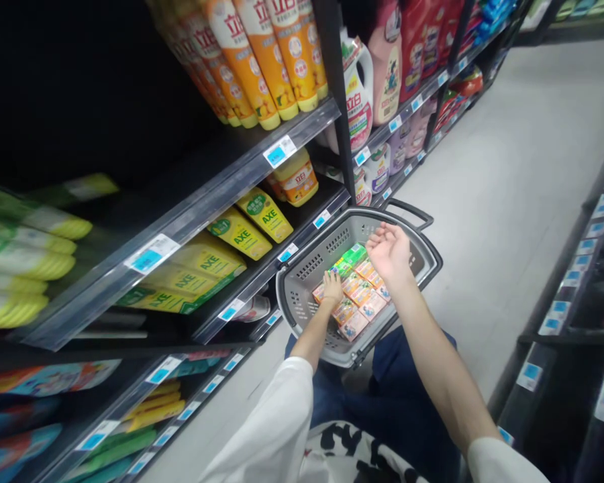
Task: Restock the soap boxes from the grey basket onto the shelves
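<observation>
A grey shopping basket (307, 268) with a dark rim and handle sits in front of my knees. Inside it, small orange-and-pink boxes (371, 307) lie in rows, with a green pack (351, 257) at their far end. My left hand (333, 287) reaches into the basket, its fingers spread over the boxes beside the green pack; it appears to touch them without gripping any. Above the basket's right side my right hand (390, 253) is raised, palm turned up and fingers loosely bent, with nothing visible in it.
On the left, shelves hold yellow AXE bottles (242, 232), orange bottles (262, 60) and green-and-yellow bottles (25, 248). Detergent jugs (357, 94) stand farther along. A shelf edge with price tags (558, 308) borders the right. Pale floor (523, 134) runs between the shelves.
</observation>
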The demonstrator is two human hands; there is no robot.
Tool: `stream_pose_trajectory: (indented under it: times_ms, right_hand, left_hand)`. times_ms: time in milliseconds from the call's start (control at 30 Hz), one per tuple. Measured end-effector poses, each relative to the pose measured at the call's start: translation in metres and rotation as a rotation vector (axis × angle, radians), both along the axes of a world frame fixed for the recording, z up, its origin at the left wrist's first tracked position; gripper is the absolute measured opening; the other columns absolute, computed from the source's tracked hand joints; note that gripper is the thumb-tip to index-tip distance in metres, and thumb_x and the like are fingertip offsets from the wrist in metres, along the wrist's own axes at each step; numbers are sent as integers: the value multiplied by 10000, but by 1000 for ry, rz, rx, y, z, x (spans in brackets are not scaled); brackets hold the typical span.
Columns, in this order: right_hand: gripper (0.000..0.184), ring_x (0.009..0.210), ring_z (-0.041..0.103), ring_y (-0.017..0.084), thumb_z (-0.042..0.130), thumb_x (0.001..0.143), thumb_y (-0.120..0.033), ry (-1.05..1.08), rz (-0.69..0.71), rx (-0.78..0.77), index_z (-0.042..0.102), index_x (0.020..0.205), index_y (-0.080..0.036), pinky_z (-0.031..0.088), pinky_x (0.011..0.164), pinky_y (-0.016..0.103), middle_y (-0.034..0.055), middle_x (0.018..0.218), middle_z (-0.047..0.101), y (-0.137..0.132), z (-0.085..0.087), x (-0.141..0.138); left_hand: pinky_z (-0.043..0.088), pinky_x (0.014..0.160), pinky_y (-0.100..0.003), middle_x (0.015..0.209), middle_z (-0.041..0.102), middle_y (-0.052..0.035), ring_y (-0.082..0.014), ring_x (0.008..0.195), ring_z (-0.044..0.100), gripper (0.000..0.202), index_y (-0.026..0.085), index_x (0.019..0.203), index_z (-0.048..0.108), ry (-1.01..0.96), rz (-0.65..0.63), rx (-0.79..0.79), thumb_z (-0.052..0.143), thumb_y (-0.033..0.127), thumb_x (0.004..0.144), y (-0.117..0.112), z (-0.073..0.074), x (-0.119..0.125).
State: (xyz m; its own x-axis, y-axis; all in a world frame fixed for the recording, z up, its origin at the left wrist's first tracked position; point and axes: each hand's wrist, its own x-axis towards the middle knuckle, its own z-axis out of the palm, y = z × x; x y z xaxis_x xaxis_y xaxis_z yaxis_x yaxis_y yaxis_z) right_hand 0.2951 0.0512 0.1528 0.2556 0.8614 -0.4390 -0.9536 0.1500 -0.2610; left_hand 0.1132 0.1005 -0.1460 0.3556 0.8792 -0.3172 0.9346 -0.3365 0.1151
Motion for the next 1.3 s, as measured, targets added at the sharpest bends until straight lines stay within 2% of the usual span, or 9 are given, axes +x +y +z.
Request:
stream_pose_trajectory:
  times_ms: [200, 400, 500, 633, 800, 967, 1100, 1200, 1300]
  right_hand:
    - [78, 492, 425, 71, 510, 890, -128, -14, 10, -8, 511, 837, -185, 383, 446, 174, -54, 651, 462, -2, 0, 5]
    - [84, 483, 424, 65, 500, 892, -125, -35, 3, -10, 503, 831, -182, 381, 447, 170, -62, 648, 450, 1, -2, 10]
    - [81, 478, 425, 64, 487, 903, -140, -44, 5, -14, 509, 837, -182, 376, 446, 171, -65, 642, 452, 0, 0, 9]
    - [59, 476, 423, 71, 508, 879, -149, -54, -13, -10, 509, 852, -201, 379, 442, 172, -70, 635, 452, 1, 1, 5]
    - [92, 480, 421, 73, 552, 847, -149, -80, -7, -7, 497, 843, -222, 380, 447, 162, -77, 631, 458, 8, -3, 2]
    - [113, 476, 408, 63, 578, 847, -165, -120, -4, -2, 486, 824, -226, 377, 450, 156, -90, 630, 434, 18, -7, 4]
    - [81, 506, 459, 74, 532, 871, -170, -159, 7, -64, 512, 811, -221, 411, 473, 170, -70, 636, 475, 31, -14, 1]
    - [79, 623, 570, 103, 553, 890, -204, -337, 99, -121, 560, 812, -218, 483, 546, 202, -30, 709, 586, 40, -27, -8]
    - [74, 780, 641, 129, 650, 890, -292, -641, 245, -131, 627, 860, -229, 505, 591, 211, 4, 904, 705, 44, -40, -28]
  left_hand:
    - [435, 1120, -442, 1452, 483, -190, -335, 1376, 464, 544, 128, 1415, 515, -81, 95, 79, 632, 231, 893, 11, 11, -4]
    - [402, 1127, -450, 1401, 498, -210, -347, 1352, 436, 786, 90, 1480, 413, -149, 202, 63, 776, 328, 825, 12, 13, -2]
    - [393, 1140, -456, 1364, 520, -216, -359, 1339, 452, 726, 69, 1401, 485, -175, 256, -2, 796, 352, 809, 13, 14, 3]
    - [488, 1039, -372, 1348, 528, -229, -301, 1197, 582, 659, 40, 1319, 533, -233, 326, -103, 808, 341, 801, 15, 26, 8]
    - [545, 930, -347, 1250, 608, -217, -284, 1065, 647, 596, 36, 1129, 637, -346, 315, -175, 884, 379, 709, 10, 62, 15]
    - [542, 851, -343, 831, 692, -91, -263, 896, 662, 400, 128, 791, 701, -520, 183, -217, 904, 442, 649, -11, 110, 15]
    - [524, 969, -358, 1016, 736, -77, -268, 1027, 674, 472, 161, 1059, 756, -705, 177, -199, 886, 370, 656, -33, 148, -9]
    - [513, 999, -363, 1165, 725, -89, -244, 1075, 672, 494, 170, 1217, 710, -1001, 332, -171, 800, 382, 779, -39, 171, -35]
    - [496, 1023, -360, 1214, 711, -86, -234, 1119, 657, 387, 172, 1175, 706, -1255, 491, -102, 726, 400, 864, -36, 191, -55]
